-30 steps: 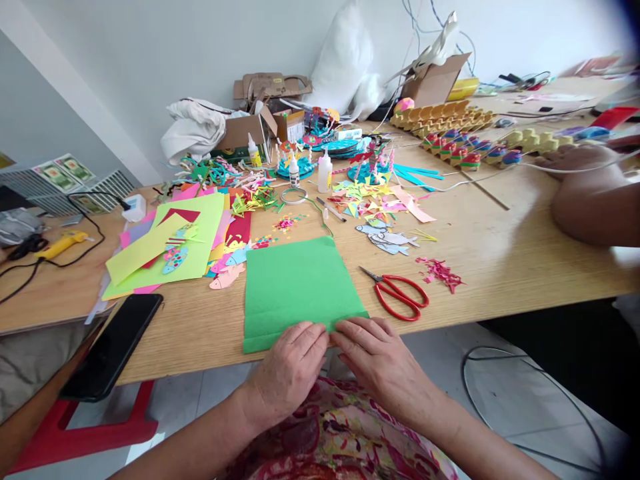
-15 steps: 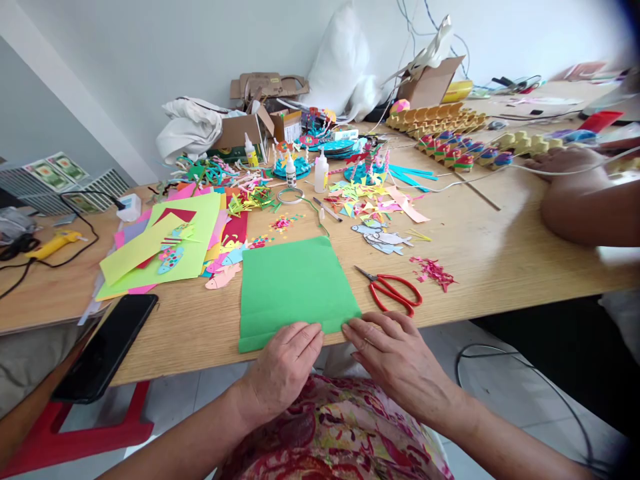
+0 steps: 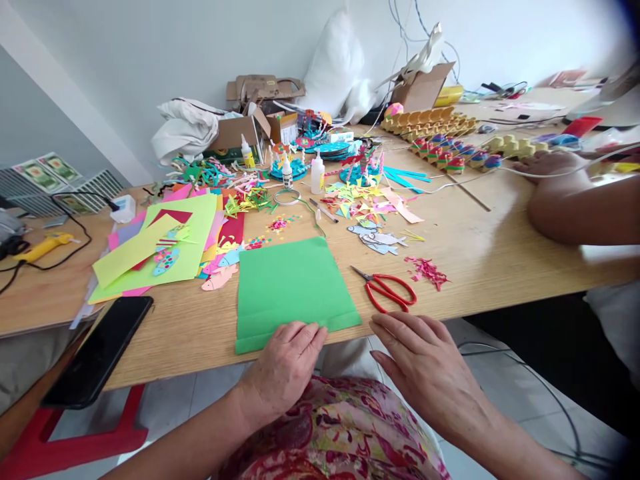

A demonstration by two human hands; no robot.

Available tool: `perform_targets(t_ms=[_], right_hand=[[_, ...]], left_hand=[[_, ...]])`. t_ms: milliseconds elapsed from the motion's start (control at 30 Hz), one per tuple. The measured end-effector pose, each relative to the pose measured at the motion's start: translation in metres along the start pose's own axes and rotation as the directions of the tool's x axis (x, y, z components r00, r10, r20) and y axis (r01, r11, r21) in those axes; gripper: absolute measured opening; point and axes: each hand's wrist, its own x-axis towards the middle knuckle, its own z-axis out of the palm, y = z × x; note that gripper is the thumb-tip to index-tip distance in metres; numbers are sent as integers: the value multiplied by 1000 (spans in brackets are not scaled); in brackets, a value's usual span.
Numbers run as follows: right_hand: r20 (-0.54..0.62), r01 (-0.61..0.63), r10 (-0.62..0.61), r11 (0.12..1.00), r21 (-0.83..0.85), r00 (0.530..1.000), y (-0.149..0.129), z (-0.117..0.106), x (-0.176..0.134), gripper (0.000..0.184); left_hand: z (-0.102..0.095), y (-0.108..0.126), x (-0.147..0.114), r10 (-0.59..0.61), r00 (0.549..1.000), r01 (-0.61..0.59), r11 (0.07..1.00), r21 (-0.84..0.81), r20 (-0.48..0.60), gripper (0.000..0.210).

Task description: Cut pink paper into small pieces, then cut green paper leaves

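A sheet of green paper (image 3: 290,283) lies at the table's near edge, a crease running along its near side. My left hand (image 3: 287,360) is closed at that side, fingertips on top of the sheet and thumb hidden below. Just right of the paper, my right hand (image 3: 420,360) is open and holds nothing, its fingers stretched out with the thumb apart. Red-handled scissors (image 3: 387,291) rest on the wood right beyond the right fingertips. Pink paper shreds (image 3: 427,272) are scattered to the right of the scissors. Paper fish (image 3: 377,239) lie behind them.
At left are coloured sheets (image 3: 195,250) and a black phone (image 3: 97,350) at the edge. Glue bottles (image 3: 317,175), paper scraps (image 3: 357,200) and painted egg-carton pieces (image 3: 453,157) stand farther back. Another person's arm (image 3: 580,207) rests on the table at right.
My right hand has come off the paper's right corner and moved right. My left hand stays at the near edge, and the paper looks the same. The view has shifted slightly.
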Motion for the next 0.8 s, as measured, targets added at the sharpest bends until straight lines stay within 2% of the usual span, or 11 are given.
perform_targets(t_ms=[67, 233, 367, 567, 800], right_hand=[[-19, 44, -43, 998, 42, 999, -7, 2, 5, 27], [38, 161, -167, 978, 129, 985, -23, 23, 15, 25], [49, 123, -127, 990, 76, 991, -24, 29, 11, 25], [42, 164, -164, 986, 9, 986, -19, 28, 7, 25], [52, 177, -176, 984, -17, 983, -17, 35, 4, 26]], left_hand=[[0, 2, 3, -27, 1000, 26, 1000, 8, 17, 36], [-2, 4, 7, -53, 998, 53, 999, 1, 35, 35], [-1, 4, 5, -51, 999, 51, 999, 11, 18, 35], [-6, -11, -11, 74, 997, -73, 996, 47, -18, 33], [-17, -28, -40, 46, 995, -35, 992, 120, -86, 32]])
